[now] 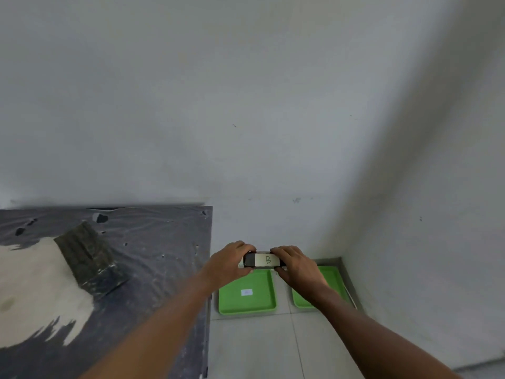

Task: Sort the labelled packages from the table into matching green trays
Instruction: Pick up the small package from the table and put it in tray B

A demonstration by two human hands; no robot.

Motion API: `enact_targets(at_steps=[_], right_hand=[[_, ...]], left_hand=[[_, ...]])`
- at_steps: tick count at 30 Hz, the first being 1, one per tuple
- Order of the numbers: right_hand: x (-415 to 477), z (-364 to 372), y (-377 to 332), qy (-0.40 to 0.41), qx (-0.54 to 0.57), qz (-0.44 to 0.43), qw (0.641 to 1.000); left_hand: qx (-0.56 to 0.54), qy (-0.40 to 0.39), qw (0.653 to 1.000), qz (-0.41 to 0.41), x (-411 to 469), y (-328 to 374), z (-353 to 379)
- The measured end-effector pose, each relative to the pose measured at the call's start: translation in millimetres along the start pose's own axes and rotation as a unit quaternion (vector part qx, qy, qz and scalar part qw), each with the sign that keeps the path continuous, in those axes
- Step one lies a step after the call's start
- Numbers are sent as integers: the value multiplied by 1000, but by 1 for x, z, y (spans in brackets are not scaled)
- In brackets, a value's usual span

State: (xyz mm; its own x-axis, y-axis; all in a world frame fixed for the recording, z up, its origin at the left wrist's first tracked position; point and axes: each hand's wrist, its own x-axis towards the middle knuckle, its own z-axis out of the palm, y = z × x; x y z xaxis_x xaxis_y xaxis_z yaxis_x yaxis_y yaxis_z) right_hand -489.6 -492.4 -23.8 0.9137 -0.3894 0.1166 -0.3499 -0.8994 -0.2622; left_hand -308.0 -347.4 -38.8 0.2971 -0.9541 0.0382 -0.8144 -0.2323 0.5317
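Observation:
A small dark package (264, 260) with a white label marked "B" is held in the air between both hands, above the floor. My left hand (231, 262) grips its left end and my right hand (296, 265) grips its right end. Below them two green trays lie on the tiled floor: the left tray (247, 292) carries a small white label whose letter I cannot read, and the right tray (332, 280) is partly hidden by my right forearm. Another dark package (86, 255) lies on the table (153, 269) at the left.
The table is covered with a dark plastic sheet with a pale patch at its left. Its right edge runs just left of the trays. White walls meet in a corner behind the trays, and pale floor tiles spread toward me.

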Motion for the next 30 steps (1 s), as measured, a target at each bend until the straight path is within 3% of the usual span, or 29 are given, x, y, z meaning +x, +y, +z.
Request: enact_targets(at_steps=[10,22,30], right_hand=[[-14,-2,104,2,2,36,999],[37,24,248,-89,-18,49,995],[50,78,325,-110,-5,67,992]], left_hand=[[12,-10,1000,7,80,49,61],[-24,-45,996,-67,187,37,146],[-5,-43,994,-97,232,19,216]])
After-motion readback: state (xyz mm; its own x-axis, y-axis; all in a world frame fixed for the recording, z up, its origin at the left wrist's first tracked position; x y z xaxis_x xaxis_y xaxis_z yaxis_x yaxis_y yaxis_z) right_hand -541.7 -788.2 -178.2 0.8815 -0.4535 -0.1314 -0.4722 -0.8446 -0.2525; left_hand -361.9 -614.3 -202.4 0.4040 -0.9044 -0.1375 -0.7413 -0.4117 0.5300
